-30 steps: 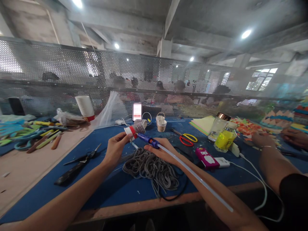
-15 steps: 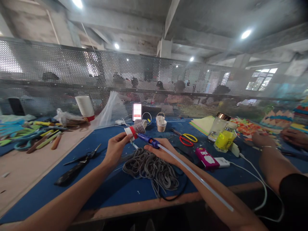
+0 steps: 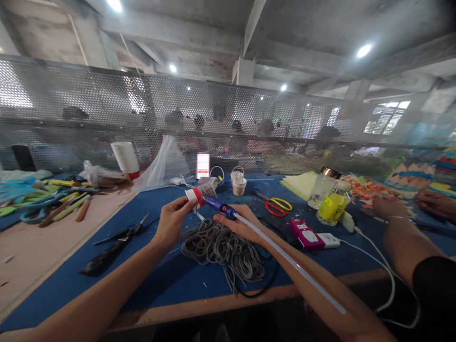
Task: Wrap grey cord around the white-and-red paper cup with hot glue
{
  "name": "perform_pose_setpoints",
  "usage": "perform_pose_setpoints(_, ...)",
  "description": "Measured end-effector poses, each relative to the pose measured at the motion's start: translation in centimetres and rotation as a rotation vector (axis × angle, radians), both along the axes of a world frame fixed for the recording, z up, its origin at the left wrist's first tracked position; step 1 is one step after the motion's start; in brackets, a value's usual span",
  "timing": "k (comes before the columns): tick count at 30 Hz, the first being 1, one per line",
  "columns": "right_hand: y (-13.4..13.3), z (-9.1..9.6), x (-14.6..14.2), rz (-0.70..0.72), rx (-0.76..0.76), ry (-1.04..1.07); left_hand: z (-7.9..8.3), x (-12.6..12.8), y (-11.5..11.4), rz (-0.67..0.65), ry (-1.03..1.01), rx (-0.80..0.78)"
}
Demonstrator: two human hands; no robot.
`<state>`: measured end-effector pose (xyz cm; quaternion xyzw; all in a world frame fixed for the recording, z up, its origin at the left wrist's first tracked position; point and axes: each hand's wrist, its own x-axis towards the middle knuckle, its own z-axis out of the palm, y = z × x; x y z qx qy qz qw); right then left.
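Between the fingers of my left hand [image 3: 173, 219] is a paper cup [image 3: 194, 195], tipped on its side, with a red band and grey cord wound round part of it. My right hand [image 3: 239, 222] is wrapped round a blue hot glue gun [image 3: 218, 206], whose nozzle points at the cup's wall. A long clear glue stick [image 3: 288, 261] sticks out of the gun's rear, over my right forearm. Below both hands lies a loose heap of grey cord [image 3: 228, 251] on the blue mat [image 3: 142, 285].
Black-handled scissors [image 3: 116, 244] lie at left, red-and-yellow scissors [image 3: 276, 205] at right. A small basket [image 3: 239, 184] and a phone [image 3: 203, 165] stand behind. A magenta power bank [image 3: 305, 234], bottles [image 3: 331, 206] and a co-worker's arm [image 3: 406, 237] are at right.
Hardly anything differs. The cup and the glue gun's nozzle have shifted very slightly; both hands keep their grip.
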<state>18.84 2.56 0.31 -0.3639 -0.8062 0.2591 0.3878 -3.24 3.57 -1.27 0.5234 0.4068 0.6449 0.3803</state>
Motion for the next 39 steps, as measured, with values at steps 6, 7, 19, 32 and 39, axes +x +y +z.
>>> perform_pose_setpoints(6, 0.18, -0.22, -0.05, 0.019, -0.002, 0.032, 0.22, -0.01, -0.26, 0.005, 0.054, 0.01)
perform_pose_setpoints(7, 0.23, -0.29, -0.06, 0.02, -0.005, 0.038, 0.23, -0.01, -0.28, 0.002, 0.061, 0.013)
perform_pose_setpoints(19, 0.03, 0.11, 0.02, 0.014, -0.034, 0.034, 0.02, -0.13, -0.19, -0.011, 0.093, 0.016)
perform_pose_setpoints(32, 0.07, -0.06, 0.01, 0.002, -0.058, 0.03, 0.31, -0.02, -0.42, -0.006, 0.163, 0.023)
perform_pose_setpoints(39, 0.08, -0.07, 0.06, 0.003, -0.078, 0.038, -0.1, -0.29, -0.26, -0.001, 0.212, 0.048)
